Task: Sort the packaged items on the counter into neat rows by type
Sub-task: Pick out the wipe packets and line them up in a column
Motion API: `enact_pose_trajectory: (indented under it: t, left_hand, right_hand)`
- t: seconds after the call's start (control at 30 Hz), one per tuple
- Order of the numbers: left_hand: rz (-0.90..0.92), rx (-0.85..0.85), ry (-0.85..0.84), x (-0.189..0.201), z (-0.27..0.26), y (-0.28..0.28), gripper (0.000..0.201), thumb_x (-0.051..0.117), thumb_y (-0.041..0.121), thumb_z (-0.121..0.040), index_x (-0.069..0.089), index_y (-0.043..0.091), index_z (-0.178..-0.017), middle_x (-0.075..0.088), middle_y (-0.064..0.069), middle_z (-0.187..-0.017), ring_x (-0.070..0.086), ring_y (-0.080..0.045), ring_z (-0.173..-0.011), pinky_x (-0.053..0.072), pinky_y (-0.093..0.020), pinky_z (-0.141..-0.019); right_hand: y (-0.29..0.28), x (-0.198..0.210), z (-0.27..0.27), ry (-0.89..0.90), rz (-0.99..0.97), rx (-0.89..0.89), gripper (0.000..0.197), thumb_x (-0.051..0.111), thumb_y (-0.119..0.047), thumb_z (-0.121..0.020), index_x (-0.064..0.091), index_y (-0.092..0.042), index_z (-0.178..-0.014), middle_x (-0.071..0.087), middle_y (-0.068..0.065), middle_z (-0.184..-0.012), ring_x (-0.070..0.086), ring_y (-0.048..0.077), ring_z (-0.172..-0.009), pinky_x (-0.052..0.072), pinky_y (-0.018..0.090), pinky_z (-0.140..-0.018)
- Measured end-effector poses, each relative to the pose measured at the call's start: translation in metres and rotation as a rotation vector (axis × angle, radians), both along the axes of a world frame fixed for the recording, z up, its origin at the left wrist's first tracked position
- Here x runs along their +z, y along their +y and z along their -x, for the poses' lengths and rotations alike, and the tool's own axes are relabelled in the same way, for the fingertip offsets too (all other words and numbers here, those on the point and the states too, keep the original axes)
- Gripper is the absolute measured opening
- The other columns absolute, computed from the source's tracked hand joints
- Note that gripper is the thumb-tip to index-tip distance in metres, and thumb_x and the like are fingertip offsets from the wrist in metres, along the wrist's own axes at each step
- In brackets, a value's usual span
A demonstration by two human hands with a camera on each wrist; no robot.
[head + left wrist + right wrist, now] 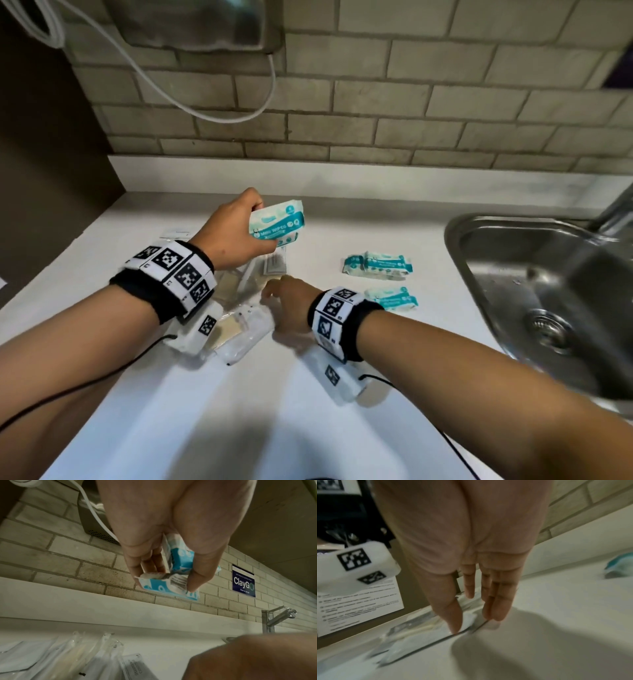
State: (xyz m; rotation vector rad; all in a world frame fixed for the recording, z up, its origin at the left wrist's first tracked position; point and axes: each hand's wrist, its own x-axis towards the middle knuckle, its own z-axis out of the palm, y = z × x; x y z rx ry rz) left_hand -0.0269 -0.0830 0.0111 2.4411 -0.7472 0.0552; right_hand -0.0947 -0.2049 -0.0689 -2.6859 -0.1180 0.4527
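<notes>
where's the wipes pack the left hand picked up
In the head view the wipes pack is held up off the counter in the left hand, left of centre, above the clear packets and well left of the sink.

Head view light: even, moderately bright on the white counter [342, 219]; soft double shadow on it below the forearms.
Glare: dull highlights on the steel sink [534, 274], right of the right hand [287, 301].
Head view distortion: wall tiles bow toward the edges.
Left wrist view: dim; left hand [171, 534] sharp, clear packets [68, 655] beneath it soft.
Right wrist view: dim, motion-blurred throughout; broad shadow under the fingers [496, 601].
</notes>
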Motion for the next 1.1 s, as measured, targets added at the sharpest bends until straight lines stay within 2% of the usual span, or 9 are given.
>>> enact_pose_trajectory:
  t: [0.17,0.27,0.33,0.4,0.5,0.63,0.73,0.87,1.1]
  left_hand:
    - [0.012,-0.052,0.013,-0.007,0.000,-0.029,0.044,0.081,0.022,-0.074,0.043,0.016,-0.096,0.061,0.001,-0.099,0.061,-0.012,-0.079,0.041,-0.017,-0.049]
    - [0.035,-0.087,0.025,-0.016,0.000,-0.051,0.044,0.081,0.021,-0.073,0.044,0.016,-0.095,0.061,0.004,-0.096,0.059,-0.005,-0.075,0.040,-0.014,-0.048]
    - [0.047,-0.114,0.030,-0.021,-0.003,-0.065,0.043,0.081,0.021,-0.073,0.043,0.017,-0.093,0.061,0.006,-0.091,0.056,0.000,-0.071,0.038,-0.015,-0.048]
    - [0.058,-0.129,0.030,-0.023,-0.009,-0.079,0.042,0.081,0.021,-0.073,0.043,0.017,-0.092,0.059,0.007,-0.087,0.055,-0.002,-0.070,0.037,-0.016,-0.049]
    - [0.056,-0.146,0.043,-0.022,-0.027,-0.102,0.043,0.081,0.021,-0.073,0.043,0.018,-0.092,0.058,0.009,-0.086,0.054,0.003,-0.070,0.035,-0.012,-0.048]
    - [0.044,-0.166,0.044,-0.023,-0.031,-0.099,0.046,0.084,0.021,-0.070,0.042,0.020,-0.089,0.059,0.008,-0.089,0.057,-0.003,-0.073,0.037,-0.014,-0.049]
    - [0.039,-0.151,0.045,-0.025,-0.042,-0.106,0.048,0.085,0.019,-0.068,0.041,0.021,-0.086,0.059,0.007,-0.089,0.057,-0.007,-0.074,0.037,-0.016,-0.049]
    - [0.050,-0.129,0.058,-0.026,-0.051,-0.106,0.048,0.085,0.018,-0.068,0.040,0.021,-0.085,0.058,0.009,-0.089,0.058,-0.003,-0.076,0.038,-0.012,-0.048]
    - [0.084,-0.114,0.084,-0.028,-0.060,-0.100,0.049,0.086,0.018,-0.067,0.040,0.020,-0.084,0.059,0.007,-0.086,0.055,-0.002,-0.071,0.042,-0.020,-0.052]
  right_hand:
    - [-0.075,0.027,0.004,-0.013,0.059,-0.132,0.052,0.073,-0.030,-0.077,0.054,-0.024,-0.126,0.061,-0.004,-0.124,0.059,0.018,-0.108,0.050,0.030,-0.090]
    - [-0.122,0.035,0.001,-0.068,0.145,-0.244,0.049,0.070,-0.026,-0.079,0.054,-0.025,-0.125,0.062,-0.001,-0.124,0.058,0.020,-0.110,0.050,0.034,-0.092]
    - [-0.148,0.038,-0.002,-0.109,0.269,-0.279,0.058,0.069,-0.024,-0.078,0.048,-0.026,-0.132,0.055,0.001,-0.129,0.047,0.023,-0.120,0.047,0.036,-0.095]
    - [-0.170,0.038,-0.006,-0.033,0.346,-0.285,0.071,0.072,-0.022,-0.077,0.040,-0.026,-0.140,0.049,0.002,-0.134,0.042,0.026,-0.126,0.044,0.039,-0.097]
    - [-0.198,0.034,-0.020,0.101,0.282,-0.289,0.066,0.077,-0.017,-0.076,0.047,-0.020,-0.135,0.055,0.004,-0.133,0.054,0.026,-0.117,0.048,0.034,-0.095]
    - [-0.204,0.034,-0.021,-0.031,0.137,-0.341,0.060,0.077,-0.014,-0.076,0.054,-0.018,-0.132,0.058,0.003,-0.130,0.056,0.024,-0.115,0.046,0.029,-0.093]
    - [-0.213,0.037,-0.041,-0.099,0.036,-0.394,0.060,0.078,-0.010,-0.075,0.055,-0.018,-0.130,0.061,0.004,-0.127,0.059,0.022,-0.109,0.046,0.025,-0.083]
    - [-0.214,0.038,-0.062,-0.109,0.050,-0.348,0.058,0.078,-0.009,-0.075,0.056,-0.020,-0.127,0.063,0.004,-0.123,0.060,0.023,-0.105,0.045,0.026,-0.079]
    - [-0.213,0.039,-0.076,-0.100,0.098,-0.292,0.057,0.078,-0.010,-0.074,0.057,-0.021,-0.126,0.063,0.003,-0.123,0.060,0.024,-0.105,0.048,0.029,-0.083]
